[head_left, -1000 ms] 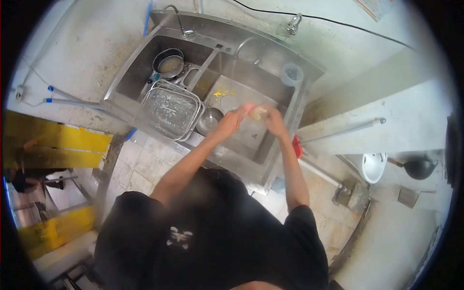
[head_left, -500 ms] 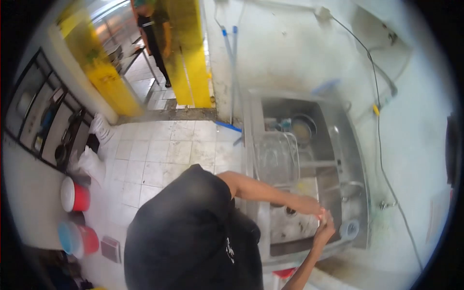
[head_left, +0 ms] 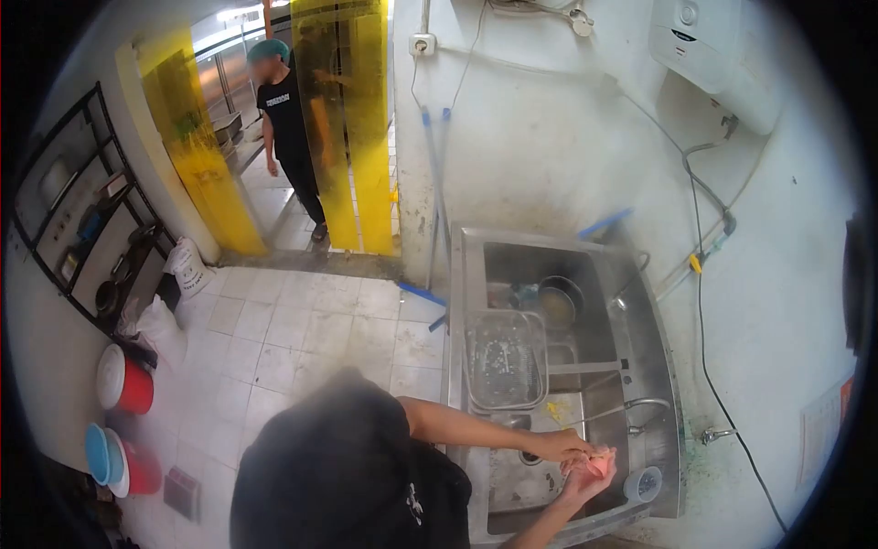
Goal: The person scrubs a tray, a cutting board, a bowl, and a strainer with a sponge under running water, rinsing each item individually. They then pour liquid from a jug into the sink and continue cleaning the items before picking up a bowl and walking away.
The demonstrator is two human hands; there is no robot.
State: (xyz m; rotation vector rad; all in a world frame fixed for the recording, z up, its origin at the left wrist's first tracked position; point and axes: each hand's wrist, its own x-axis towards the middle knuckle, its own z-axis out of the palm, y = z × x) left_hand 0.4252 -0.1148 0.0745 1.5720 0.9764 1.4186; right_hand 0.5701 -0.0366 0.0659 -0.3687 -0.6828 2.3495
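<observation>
My left hand [head_left: 565, 446] reaches across from the upper side with its fingers closed on a small pinkish-orange thing [head_left: 600, 463]. Cupped under that thing, my right hand [head_left: 583, 478] grips it from below; what it is I cannot tell. Both hands are over the near basin of a steel sink [head_left: 512, 499]. A curved faucet [head_left: 647, 403] stands on the sink's back ledge, just beyond them. Close to my right hand, a whitish round container [head_left: 643, 485] rests on the ledge. A yellow scrap [head_left: 554, 412] lies in the basin.
A clear plastic tub [head_left: 506, 366] sits by the sink's side rim. The far basin holds a round pot [head_left: 560, 302]. Blue-ended poles [head_left: 434, 183] lean on the wall. A person [head_left: 291, 119] stands in the doorway by yellow strip curtains [head_left: 370, 137]. Red buckets [head_left: 133, 384] line the left.
My view has tilted up, showing more of the doorway and the water heater. My hands have turned, so more of the pinkish-orange thing shows between them.
</observation>
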